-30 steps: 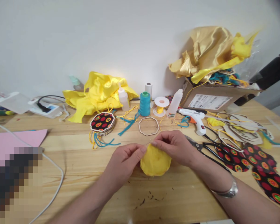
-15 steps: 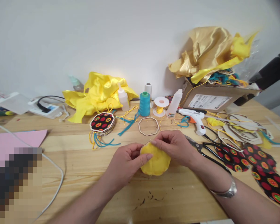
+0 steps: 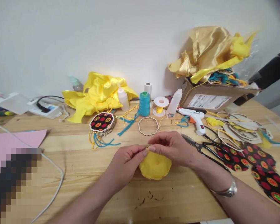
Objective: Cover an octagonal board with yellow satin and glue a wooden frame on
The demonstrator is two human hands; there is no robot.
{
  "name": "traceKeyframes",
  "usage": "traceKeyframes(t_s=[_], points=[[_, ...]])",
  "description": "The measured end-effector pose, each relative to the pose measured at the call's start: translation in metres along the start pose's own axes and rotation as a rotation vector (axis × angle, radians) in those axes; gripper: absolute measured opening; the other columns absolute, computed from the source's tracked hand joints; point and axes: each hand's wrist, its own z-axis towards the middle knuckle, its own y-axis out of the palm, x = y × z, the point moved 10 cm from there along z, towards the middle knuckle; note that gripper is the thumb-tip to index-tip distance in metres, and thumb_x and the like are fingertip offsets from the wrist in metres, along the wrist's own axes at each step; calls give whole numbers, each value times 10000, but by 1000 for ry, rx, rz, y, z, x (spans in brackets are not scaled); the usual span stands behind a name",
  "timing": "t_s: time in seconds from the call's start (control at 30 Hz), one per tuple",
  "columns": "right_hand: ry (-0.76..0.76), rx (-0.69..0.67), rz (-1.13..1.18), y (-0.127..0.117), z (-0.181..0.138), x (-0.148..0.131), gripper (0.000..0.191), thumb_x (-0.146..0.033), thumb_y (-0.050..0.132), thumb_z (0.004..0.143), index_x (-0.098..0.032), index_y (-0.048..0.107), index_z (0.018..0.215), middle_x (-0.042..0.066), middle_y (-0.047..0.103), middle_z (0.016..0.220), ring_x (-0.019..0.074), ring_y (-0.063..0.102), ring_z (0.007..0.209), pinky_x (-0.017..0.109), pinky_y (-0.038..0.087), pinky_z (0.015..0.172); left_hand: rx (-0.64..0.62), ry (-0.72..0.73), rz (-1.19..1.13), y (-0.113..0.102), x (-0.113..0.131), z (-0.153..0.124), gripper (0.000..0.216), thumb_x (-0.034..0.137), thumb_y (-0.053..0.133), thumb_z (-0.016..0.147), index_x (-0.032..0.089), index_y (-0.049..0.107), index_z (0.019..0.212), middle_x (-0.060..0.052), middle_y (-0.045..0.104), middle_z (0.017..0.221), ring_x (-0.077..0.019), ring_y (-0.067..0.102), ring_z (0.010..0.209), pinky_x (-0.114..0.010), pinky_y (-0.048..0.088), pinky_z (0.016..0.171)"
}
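Observation:
A round piece covered in yellow fabric (image 3: 156,166) is held over the wooden table between both hands. My left hand (image 3: 130,158) pinches its upper left edge between thumb and fingers. With thumb and fingertips, my right hand (image 3: 170,147) grips the top edge just beside the left fingertips. What lies under the fingers at that edge is hidden. Just beyond the hands lies a thin scalloped frame (image 3: 148,126). Black-handled scissors (image 3: 200,146) rest to the right of my right hand.
Behind stand a teal thread cone (image 3: 144,104), a yellow spool (image 3: 161,105) and a clear bottle (image 3: 175,103). A white glue gun (image 3: 193,115) lies to their right. A patterned scalloped piece (image 3: 102,122) sits left, near yellow satin (image 3: 95,93). Patterned fabric pieces (image 3: 272,186) and a cardboard box (image 3: 207,96) are right.
My left thumb has slid from the fabric's face up to its top edge, close to the right fingertips. The yellow piece has dropped slightly, and more of its face shows.

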Motion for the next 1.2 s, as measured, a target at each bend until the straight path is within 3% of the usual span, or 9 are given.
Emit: traceKeyframes(t_s=[0.1,0.27,0.5,0.63,0.8,0.93,1.03,1.2], points=[[-35,-16,-70,3,0,-3,198,-334,634,766,-144,684,746,6,627,653,98,503,591,205,389,526,-34,12,9,4,1,-1,271,390,560,823,179,727,852,-12,685,728,-182,605,735,-253,472,665],[49,74,-27,-6,2,5,189,-311,621,753,-134,663,701,5,609,623,96,496,559,204,386,498,40,-24,-90,-3,-2,-1,327,443,537,830,162,703,813,3,652,657,-156,576,657,-236,464,605],[94,201,15,-20,2,10,209,-342,623,731,-141,635,674,8,595,615,104,507,545,207,404,473,-4,-86,-106,1,-6,-1,279,420,660,737,172,713,854,-14,703,708,-173,634,675,-246,505,607],[91,185,32,-18,2,12,234,-369,615,749,-143,636,690,10,597,621,109,517,550,206,403,473,19,-62,-69,-2,-4,0,231,377,644,750,180,730,831,-8,707,674,-145,606,612,-222,485,575],[102,113,109,-13,1,14,455,-535,452,852,-143,656,745,26,619,639,122,549,556,216,412,479,27,-54,-66,-3,-3,0,232,372,624,761,189,737,849,-6,702,678,-148,597,609,-230,480,580],[57,19,29,-5,0,9,328,-471,618,767,-150,671,810,19,640,692,119,559,602,208,424,510,-2,-47,-62,1,0,0,237,387,617,764,188,736,815,-8,690,672,-157,595,639,-233,478,594],[23,-18,-52,-1,1,6,214,-362,641,758,-153,675,789,7,637,687,107,548,602,197,418,513,12,-25,-48,0,2,-1,244,397,617,772,178,715,732,3,657,639,-140,563,624,-216,462,581],[85,63,-24,-8,2,12,220,-360,612,763,-146,650,734,5,612,639,108,540,564,199,401,471,50,-31,-161,-7,-7,0,347,460,529,838,160,679,749,-2,648,642,-140,578,603,-237,486,591]])
